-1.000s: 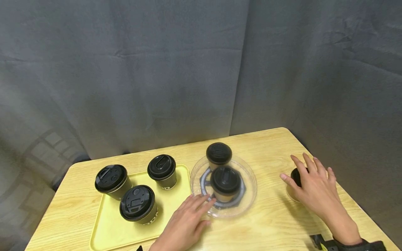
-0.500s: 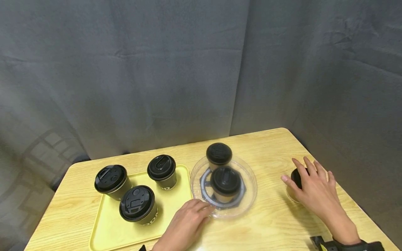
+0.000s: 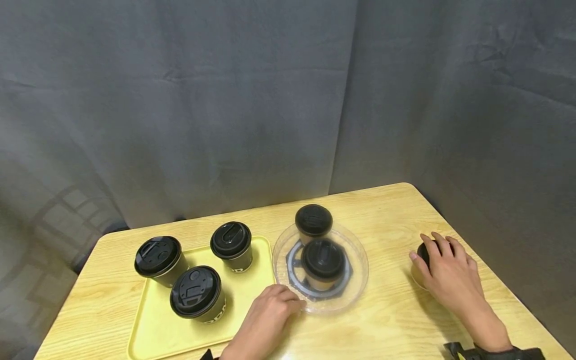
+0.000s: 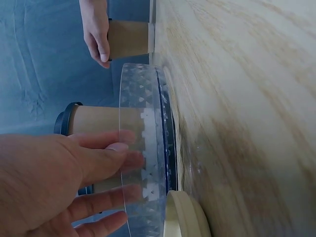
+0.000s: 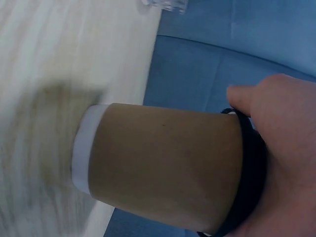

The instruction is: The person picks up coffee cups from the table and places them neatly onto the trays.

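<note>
In the head view my left hand (image 3: pixel 270 315) pinches the near-left rim of a clear round tray (image 3: pixel 357 295); the left wrist view shows fingertips through its clear wall (image 4: pixel 140 89). Two lidded paper cups stand in this tray, a front cup (image 3: pixel 322 262) and a back cup (image 3: pixel 313 222). At the right, my right hand (image 3: pixel 452 277) holds another brown paper cup (image 3: pixel 417 277) from above, fingers curled over its black lid (image 3: pixel 423 253). That cup (image 5: pixel 163 163) stands upright on the table in the right wrist view; the hand hides part of the lid.
A yellow tray (image 3: pixel 157 325) lies left of the clear tray. On or at it stand three dark lidded cups: a left cup (image 3: pixel 159 260), a front cup (image 3: pixel 198 295) and a back cup (image 3: pixel 231 245). Grey curtain (image 3: pixel 225 100) hangs behind the wooden table (image 3: pixel 382 215).
My left fingers have curled down onto the clear tray's rim. My right hand's spread fingers have come closer together round the cup's lid. The cups stay in place.
</note>
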`<act>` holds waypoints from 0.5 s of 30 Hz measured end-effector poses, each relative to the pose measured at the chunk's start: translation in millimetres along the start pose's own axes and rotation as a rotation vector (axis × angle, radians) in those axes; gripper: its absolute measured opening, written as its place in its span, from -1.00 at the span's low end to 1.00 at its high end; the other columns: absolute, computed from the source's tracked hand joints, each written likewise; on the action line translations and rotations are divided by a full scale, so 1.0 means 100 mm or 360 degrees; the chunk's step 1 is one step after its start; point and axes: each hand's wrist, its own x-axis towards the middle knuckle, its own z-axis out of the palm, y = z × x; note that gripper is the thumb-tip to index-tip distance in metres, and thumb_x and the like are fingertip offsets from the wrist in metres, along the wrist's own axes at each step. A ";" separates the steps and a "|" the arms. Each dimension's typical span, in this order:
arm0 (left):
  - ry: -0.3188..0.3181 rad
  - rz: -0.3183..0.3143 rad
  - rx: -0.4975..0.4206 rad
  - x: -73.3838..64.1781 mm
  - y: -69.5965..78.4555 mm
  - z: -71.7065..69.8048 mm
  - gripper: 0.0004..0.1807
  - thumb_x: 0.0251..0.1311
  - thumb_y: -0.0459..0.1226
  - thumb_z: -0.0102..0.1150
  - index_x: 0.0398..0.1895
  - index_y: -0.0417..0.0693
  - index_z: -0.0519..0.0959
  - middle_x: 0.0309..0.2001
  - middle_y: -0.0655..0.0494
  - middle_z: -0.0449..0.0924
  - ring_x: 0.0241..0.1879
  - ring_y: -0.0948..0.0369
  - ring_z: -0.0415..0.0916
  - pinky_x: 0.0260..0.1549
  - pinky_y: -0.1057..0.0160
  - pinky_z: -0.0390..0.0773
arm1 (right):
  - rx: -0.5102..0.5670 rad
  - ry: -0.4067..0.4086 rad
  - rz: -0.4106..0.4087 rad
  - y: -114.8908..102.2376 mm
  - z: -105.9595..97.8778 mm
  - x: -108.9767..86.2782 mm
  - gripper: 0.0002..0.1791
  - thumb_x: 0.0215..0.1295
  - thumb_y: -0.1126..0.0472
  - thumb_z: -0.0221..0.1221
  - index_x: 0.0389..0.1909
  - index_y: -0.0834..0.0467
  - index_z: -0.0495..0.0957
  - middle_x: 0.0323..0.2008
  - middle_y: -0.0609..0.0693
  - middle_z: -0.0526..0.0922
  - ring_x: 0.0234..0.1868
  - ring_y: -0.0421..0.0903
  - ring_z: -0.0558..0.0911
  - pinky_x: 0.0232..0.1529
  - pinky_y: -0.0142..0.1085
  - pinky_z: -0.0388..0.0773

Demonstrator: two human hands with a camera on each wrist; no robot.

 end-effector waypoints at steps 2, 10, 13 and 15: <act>0.0008 -0.0003 0.0009 0.00 0.00 0.00 -0.77 -0.09 -0.34 0.33 -0.39 0.25 0.72 -0.37 0.40 0.68 -0.26 0.36 0.50 -0.11 0.33 0.52 | -0.0022 0.0027 0.0009 -0.02 0.01 0.00 -0.39 0.49 -0.11 -0.07 0.30 0.29 0.29 0.26 0.42 0.28 0.24 0.45 0.19 -0.09 0.43 0.19; -0.0025 -0.0001 0.0061 0.02 0.00 -0.01 -0.80 -0.06 -0.30 0.29 -0.43 0.29 0.70 -0.37 0.44 0.68 -0.26 0.36 0.50 -0.14 0.33 0.51 | -0.0030 0.0097 0.0004 -0.03 0.05 0.01 -0.48 0.48 -0.04 -0.04 0.24 0.26 0.34 0.22 0.38 0.33 0.20 0.42 0.21 -0.12 0.38 0.19; -0.0035 0.0024 0.0074 0.05 0.00 -0.02 -0.81 -0.07 -0.30 0.28 -0.45 0.28 0.69 -0.37 0.45 0.68 -0.26 0.36 0.50 -0.17 0.34 0.51 | -0.0023 0.0098 0.0014 -0.03 0.05 0.01 -0.47 0.48 -0.04 -0.04 0.24 0.26 0.33 0.22 0.39 0.32 0.20 0.43 0.21 -0.11 0.39 0.18; -0.0045 0.0037 0.0074 0.07 0.01 -0.02 -0.80 -0.08 -0.31 0.29 -0.46 0.28 0.69 -0.37 0.45 0.69 -0.27 0.36 0.51 -0.19 0.34 0.50 | -0.0018 0.0102 0.0017 -0.03 0.05 0.01 -0.47 0.48 -0.04 -0.03 0.24 0.26 0.33 0.22 0.40 0.32 0.20 0.44 0.21 -0.11 0.39 0.17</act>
